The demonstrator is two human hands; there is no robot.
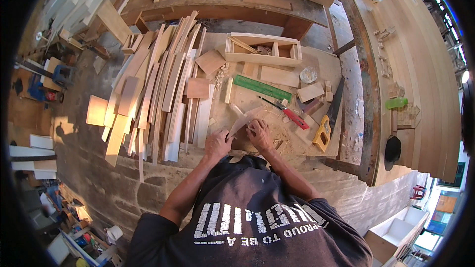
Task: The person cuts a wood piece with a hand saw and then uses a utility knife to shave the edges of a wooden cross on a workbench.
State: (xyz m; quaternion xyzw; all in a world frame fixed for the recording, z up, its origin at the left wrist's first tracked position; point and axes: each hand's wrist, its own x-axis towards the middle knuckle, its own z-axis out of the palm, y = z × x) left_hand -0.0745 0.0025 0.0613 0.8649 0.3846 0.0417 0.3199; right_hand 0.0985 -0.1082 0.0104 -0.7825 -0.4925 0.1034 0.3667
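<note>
My left hand [218,144] and my right hand [260,135] are close together over the near edge of the work board. Both are closed on a thin, pale, curled sheet [244,120] with a brownish underside; its material is hard to tell. Just beyond it lie a short wooden stick [228,90] and a long green ruler [262,88]. Right of my right hand rests a red-handled tool [295,118] with a slim dark blade. Farther right is a handsaw [322,133] with a yellow handle, its dark blade pointing away.
A pile of long wooden strips [170,81] fills the left side. At the back of the board [309,151] stands a wooden box with compartments [263,59], holding scraps. Wood blocks [310,92] and a round transparent container [308,74] sit at right. Shavings litter the board.
</note>
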